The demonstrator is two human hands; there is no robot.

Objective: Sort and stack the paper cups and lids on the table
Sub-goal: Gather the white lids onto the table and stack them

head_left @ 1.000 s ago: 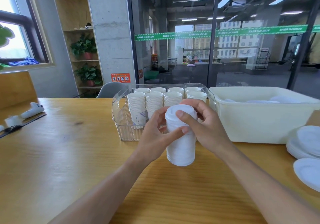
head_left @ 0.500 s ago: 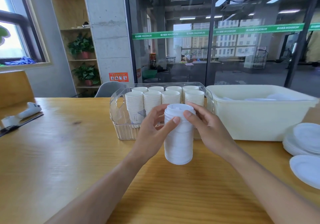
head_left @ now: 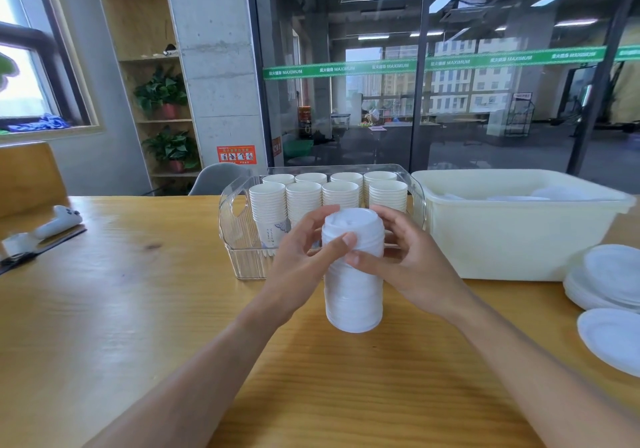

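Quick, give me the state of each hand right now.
Left hand: fingers curled around the stack of lids, holding it.
Right hand: gripping the same stack from the other side.

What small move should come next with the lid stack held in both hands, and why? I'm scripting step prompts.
Probably set the lid stack down upright on the bare table in front. Both the left hand and right hand grip it above the wood, and the clear bin behind is filled with cup stacks.
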